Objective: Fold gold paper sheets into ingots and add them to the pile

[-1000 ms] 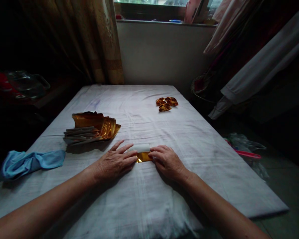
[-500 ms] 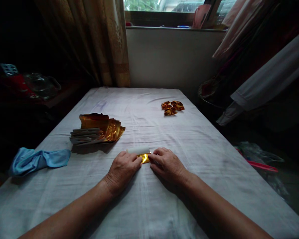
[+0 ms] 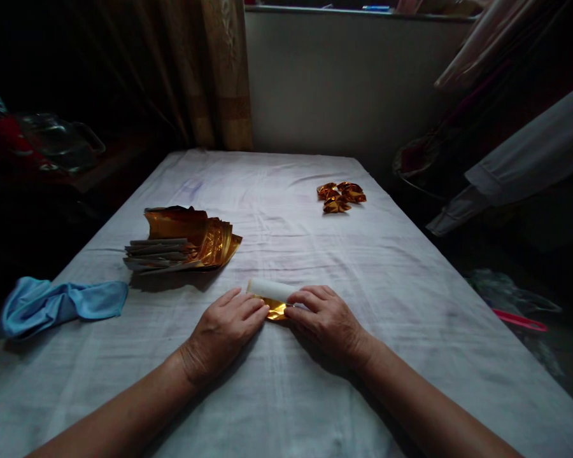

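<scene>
A small sheet of gold foil paper [image 3: 273, 298], white on its back, lies partly folded on the white cloth-covered table [image 3: 286, 394]. My left hand [image 3: 226, 331] rests palm down with its fingertips pressed on the paper's left end. My right hand [image 3: 327, 319] presses on the right end, fingers bent and close together. Only a gold strip and the white flap show between the two hands.
A fanned stack of gold foil sheets [image 3: 184, 245] lies to the left. Three folded gold pieces [image 3: 341, 196] sit at the far right of the table. A blue cloth [image 3: 57, 304] lies at the left edge. Curtains and hanging clothes border the table.
My left hand's fingers have drawn together and slid right along the paper, so less gold shows. The white flap now sits slightly tilted. The camera has tipped downward.
</scene>
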Tool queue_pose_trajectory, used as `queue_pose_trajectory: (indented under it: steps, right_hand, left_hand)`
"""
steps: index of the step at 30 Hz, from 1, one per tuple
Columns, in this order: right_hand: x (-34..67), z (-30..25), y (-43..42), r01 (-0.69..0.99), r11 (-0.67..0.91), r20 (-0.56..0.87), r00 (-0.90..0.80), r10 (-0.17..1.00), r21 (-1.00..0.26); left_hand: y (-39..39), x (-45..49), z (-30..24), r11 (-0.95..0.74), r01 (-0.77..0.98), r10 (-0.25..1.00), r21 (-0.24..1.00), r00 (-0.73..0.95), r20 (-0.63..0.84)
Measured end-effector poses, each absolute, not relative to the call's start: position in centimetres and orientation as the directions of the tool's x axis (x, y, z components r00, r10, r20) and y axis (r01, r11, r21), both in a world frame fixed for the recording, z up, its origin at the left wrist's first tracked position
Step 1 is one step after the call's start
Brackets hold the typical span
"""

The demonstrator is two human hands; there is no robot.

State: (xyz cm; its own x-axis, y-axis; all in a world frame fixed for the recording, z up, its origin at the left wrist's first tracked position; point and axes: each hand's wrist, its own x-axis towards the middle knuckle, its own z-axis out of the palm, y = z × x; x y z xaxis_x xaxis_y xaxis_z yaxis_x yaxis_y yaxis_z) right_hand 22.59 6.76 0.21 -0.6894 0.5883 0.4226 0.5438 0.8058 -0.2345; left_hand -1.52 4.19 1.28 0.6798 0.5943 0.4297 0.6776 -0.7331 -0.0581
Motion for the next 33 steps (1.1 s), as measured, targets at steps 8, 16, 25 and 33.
queue_pose_trajectory:
  steps: [8, 16, 25, 33]
  right_hand:
    - [22.4, -0.2, 6.7, 0.508, 0.702, 0.341, -0.63, 0.698, -0.499]
    - [21.7, -0.1, 6.2, 0.638, 0.559, 0.3, -0.475, 0.827, -0.53]
    - [20.6, -0.1, 5.7, 0.74, 0.44, 0.256, -0.358, 0.898, -0.508]
    - [20.2, 0.0, 5.6, 0.776, 0.417, 0.257, -0.331, 0.908, -0.473]
  left_hand:
    - [0.8, -0.9, 0.5, -0.631, 0.776, 0.736, -0.007, 0.601, 0.311]
    - [1.1, -0.9, 0.2, -0.644, 0.765, 0.721, -0.007, 0.61, 0.328]
    - [1.0, -0.8, 0.1, -0.636, 0.771, 0.727, 0.015, 0.594, 0.345]
    - [0.9, -0.9, -0.1, -0.646, 0.763, 0.721, 0.012, 0.606, 0.337]
